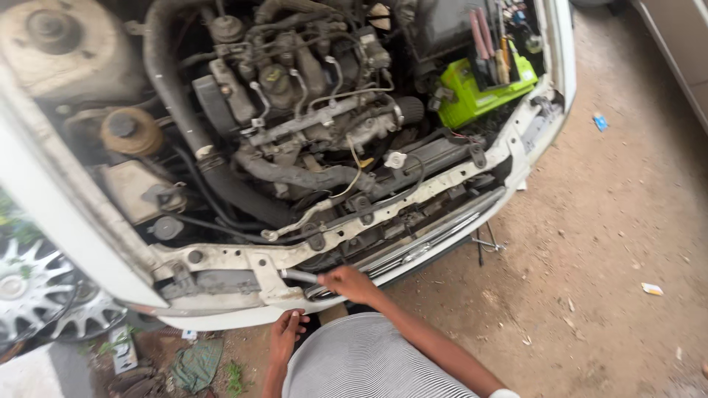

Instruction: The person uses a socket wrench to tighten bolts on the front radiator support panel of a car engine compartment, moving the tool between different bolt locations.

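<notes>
Right hand: my right hand (pixel 352 284) is closed around the handle of a metal wrench (pixel 301 277), at the front edge of the white car.
Left hand: my left hand (pixel 286 333) is lower and closer to my body, with the fingertips pressed on the underside of the white bumper edge (pixel 243 315). It grasps nothing; it only leans there.
Wrench position: it starts inside my right palm and goes away to the left of that hand, just above my left hand.
Long axis: it lies almost level, along the front crossmember (pixel 346 228), with the far end a little higher. The head seems to sit near a bracket (pixel 267 284), but I cannot tell exactly on which bolt.
Nearer hand: the right one has the handle; the left one is near below, not touching the tool.
Further from the hands: the engine (pixel 310 110) is beyond both hands, and a green tool box (pixel 472 92) stands far up and to the right of them.
Ground: bare dirt (pixel 605 243) is on the right of my right arm.
</notes>
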